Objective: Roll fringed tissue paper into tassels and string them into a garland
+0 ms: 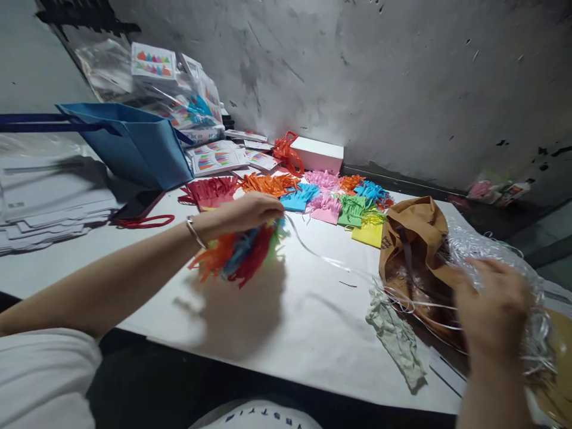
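Note:
My left hand [250, 213] is closed around a bunch of fringed paper tassels [241, 250] in orange, blue, red and green, held just above the white table [268, 316]. A thin clear ribbon [322, 253] runs from that bunch to the right. My right hand [491, 304] reaches into a tangle of shiny clear ribbon [504, 262] lying on a brown bag [413, 232]; its fingers curl among the strands.
Rows of cut paper tassels [330, 199] in many colours lie at the table's far side. A white box [319, 154], a blue bag [134, 143], printed packets [187, 101] and stacked white card [40, 202] stand around. A grey cloth [395, 336] lies near the front edge.

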{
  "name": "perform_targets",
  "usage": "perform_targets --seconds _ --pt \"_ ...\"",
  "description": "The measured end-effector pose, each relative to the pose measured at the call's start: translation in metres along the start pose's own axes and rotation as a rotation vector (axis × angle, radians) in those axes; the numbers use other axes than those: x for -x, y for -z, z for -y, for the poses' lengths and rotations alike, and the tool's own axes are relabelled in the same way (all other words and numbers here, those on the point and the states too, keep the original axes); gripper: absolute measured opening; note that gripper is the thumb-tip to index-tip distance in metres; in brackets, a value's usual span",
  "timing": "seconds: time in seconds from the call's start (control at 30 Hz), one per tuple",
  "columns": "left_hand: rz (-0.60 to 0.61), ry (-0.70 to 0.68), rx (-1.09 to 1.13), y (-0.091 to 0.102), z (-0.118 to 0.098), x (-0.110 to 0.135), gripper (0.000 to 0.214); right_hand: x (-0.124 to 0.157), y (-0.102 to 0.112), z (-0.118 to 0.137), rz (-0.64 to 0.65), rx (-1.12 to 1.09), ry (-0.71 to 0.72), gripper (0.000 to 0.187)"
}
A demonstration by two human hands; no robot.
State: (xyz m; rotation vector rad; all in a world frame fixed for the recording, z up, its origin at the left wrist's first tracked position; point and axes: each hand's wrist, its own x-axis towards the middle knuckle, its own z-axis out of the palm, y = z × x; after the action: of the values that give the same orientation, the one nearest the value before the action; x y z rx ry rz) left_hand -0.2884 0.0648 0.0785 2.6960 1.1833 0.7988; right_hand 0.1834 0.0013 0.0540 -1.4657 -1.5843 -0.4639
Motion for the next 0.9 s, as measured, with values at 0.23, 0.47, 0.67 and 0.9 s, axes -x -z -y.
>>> perform_targets --seconds 0.23,0.47,0.67,0.9 --pt "0.172 -0.186 0.108 -0.043 -0.095 -0.017 0.019 0.033 -0.067 0.161 0.779 -0.748 0.100 0.025" --pt "0.207 -0.227 0.363 -0.044 -0.083 -0.002 0.012 0.033 -0.049 0.137 0.826 -0.849 -0.001 0.037" --pt "0.149 -0.274 0.603 -0.051 -0.115 -0.007 0.009 0.062 -0.059 0.156 0.834 -0.908 -0.011 0.051" --pt "0.020 0.063 0.682 -0.072 -0.122 0.015 0.081 0.074 -0.061 0.152 0.739 -0.933 -0.185 0.042"
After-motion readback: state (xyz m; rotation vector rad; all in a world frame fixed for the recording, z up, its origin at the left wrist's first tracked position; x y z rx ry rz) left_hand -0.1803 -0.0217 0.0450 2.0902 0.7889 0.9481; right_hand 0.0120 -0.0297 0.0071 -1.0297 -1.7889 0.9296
